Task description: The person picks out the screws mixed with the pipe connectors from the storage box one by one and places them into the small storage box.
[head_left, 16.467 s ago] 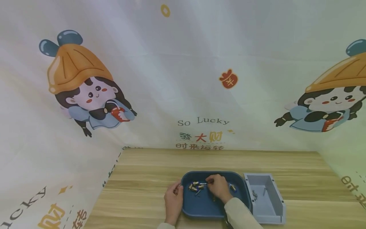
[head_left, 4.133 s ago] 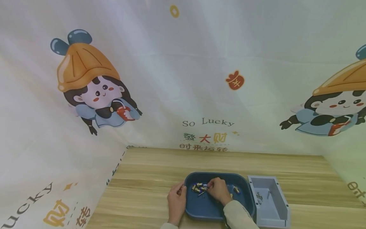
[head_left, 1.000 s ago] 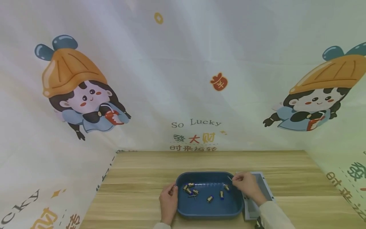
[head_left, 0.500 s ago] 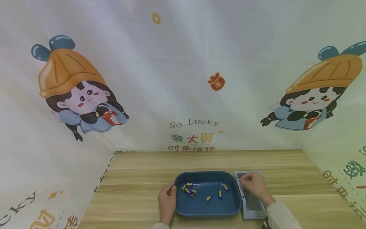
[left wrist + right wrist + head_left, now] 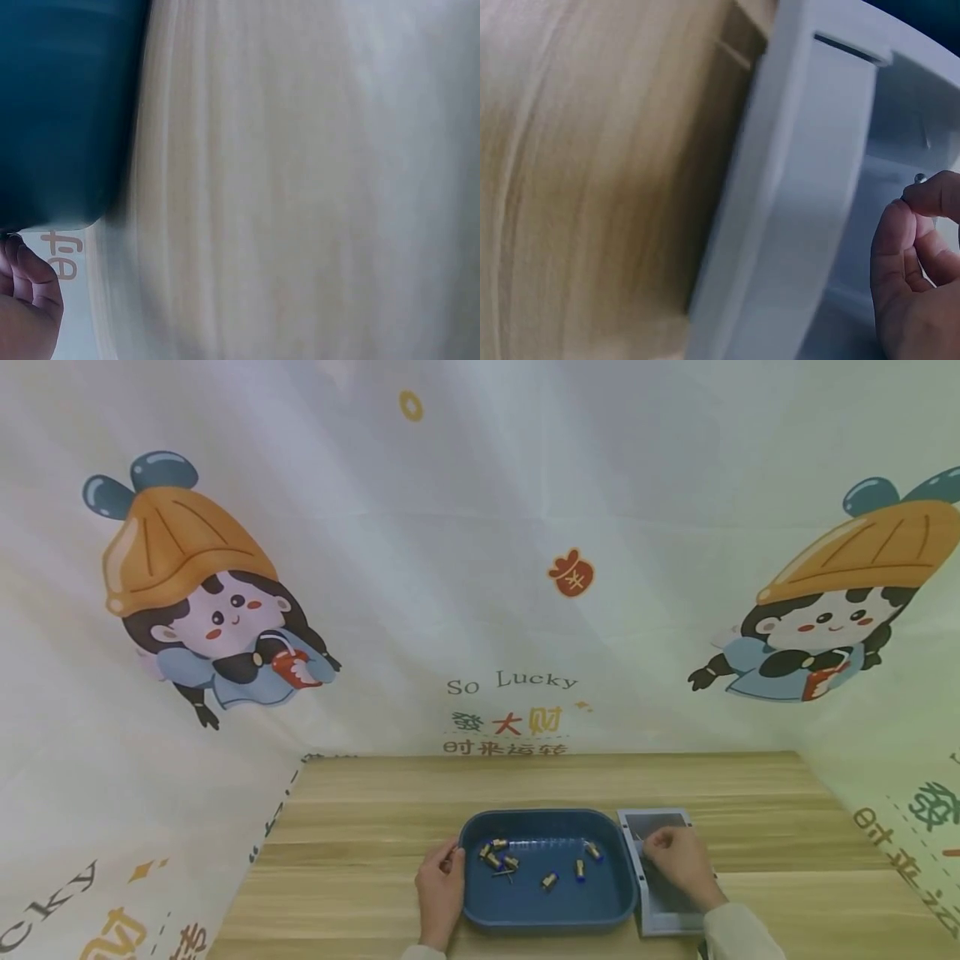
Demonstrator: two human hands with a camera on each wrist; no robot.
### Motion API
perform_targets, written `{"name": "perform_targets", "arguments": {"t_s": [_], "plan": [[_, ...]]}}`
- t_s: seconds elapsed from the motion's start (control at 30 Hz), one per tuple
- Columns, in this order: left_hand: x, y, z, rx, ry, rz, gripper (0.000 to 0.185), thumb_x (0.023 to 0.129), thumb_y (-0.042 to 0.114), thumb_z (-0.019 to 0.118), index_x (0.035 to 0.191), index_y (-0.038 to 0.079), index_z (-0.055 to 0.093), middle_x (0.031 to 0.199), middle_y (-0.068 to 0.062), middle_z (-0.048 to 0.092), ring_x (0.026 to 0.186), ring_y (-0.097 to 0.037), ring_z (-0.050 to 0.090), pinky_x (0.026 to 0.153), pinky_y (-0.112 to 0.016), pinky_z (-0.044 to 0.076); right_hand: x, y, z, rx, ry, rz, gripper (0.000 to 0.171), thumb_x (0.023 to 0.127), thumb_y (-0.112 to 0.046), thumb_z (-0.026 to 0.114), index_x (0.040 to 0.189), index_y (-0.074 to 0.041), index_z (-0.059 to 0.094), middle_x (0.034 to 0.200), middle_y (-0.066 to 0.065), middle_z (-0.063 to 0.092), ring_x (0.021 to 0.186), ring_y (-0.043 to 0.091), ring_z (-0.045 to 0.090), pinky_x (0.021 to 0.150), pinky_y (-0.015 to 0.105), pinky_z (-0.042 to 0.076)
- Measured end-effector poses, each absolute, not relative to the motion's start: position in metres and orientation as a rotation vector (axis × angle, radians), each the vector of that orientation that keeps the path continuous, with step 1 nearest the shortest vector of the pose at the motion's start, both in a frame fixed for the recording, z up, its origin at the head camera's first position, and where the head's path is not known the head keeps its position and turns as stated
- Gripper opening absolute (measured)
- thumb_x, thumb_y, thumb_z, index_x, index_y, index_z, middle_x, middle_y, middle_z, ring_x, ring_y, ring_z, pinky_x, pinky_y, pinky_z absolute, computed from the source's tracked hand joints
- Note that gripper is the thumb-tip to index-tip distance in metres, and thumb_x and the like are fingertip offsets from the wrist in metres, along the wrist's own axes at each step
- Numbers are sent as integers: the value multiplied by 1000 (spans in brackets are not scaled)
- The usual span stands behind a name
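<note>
My left hand (image 5: 440,890) grips the left rim of a blue tray (image 5: 551,914); in the left wrist view its fingers (image 5: 34,270) are at the tray's edge. Several brass fittings with blue ends, one a fitting (image 5: 550,882) near the middle, lie in the tray. Thin metal screws (image 5: 504,873) lie by the left cluster. Over the grey bin (image 5: 667,924), my right hand (image 5: 681,864) pinches a small screw. The right wrist view shows the screw's rounded metal head (image 5: 920,178) at the fingertips; most of the screw is hidden.
The grey bin stands against the tray's right side, on a wooden table (image 5: 360,835). My right hand and forearm cover part of the bin's inside. A printed cloth (image 5: 420,568) hangs behind and at both sides.
My right hand has moved from among the fittings in the tray, rightward past its rim, to over the grey bin, carrying a screw. My left hand stays on the tray's rim.
</note>
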State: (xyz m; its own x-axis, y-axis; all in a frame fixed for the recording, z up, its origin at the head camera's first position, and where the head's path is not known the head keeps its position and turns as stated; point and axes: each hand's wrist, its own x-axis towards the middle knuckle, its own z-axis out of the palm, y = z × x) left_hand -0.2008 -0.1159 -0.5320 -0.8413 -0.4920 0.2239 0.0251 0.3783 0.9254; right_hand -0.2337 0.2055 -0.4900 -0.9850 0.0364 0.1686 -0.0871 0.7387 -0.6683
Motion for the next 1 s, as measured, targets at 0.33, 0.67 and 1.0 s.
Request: {"name": "perform_targets", "arguments": {"t_s": [0.33,0.67,1.0], "plan": [[-199,-114,-533,405,-2174,-1471,18,84,-2,64,101,-2,71,85,-8,65,70,-6,52,61,-17,45,-232,204,-510,-38,-2840,1007,11,77,-6,61,72,2,67,65,8,64,61,17,55,56,32,46],[-202,-116,-533,434,-2186,-1494,19,85,1,64,103,0,71,86,-7,66,71,-7,53,62,-17,45,-232,200,-517,-56,-2851,964,12,76,-7,61,71,2,68,68,12,67,67,28,63,65,43,51],[-200,-116,-532,400,-2177,-1484,19,85,0,64,103,-1,71,87,-7,66,70,-6,52,61,-17,43,-229,196,-516,-46,-2839,943,12,77,-4,61,70,2,68,67,12,67,63,27,63,61,42,51]]}}
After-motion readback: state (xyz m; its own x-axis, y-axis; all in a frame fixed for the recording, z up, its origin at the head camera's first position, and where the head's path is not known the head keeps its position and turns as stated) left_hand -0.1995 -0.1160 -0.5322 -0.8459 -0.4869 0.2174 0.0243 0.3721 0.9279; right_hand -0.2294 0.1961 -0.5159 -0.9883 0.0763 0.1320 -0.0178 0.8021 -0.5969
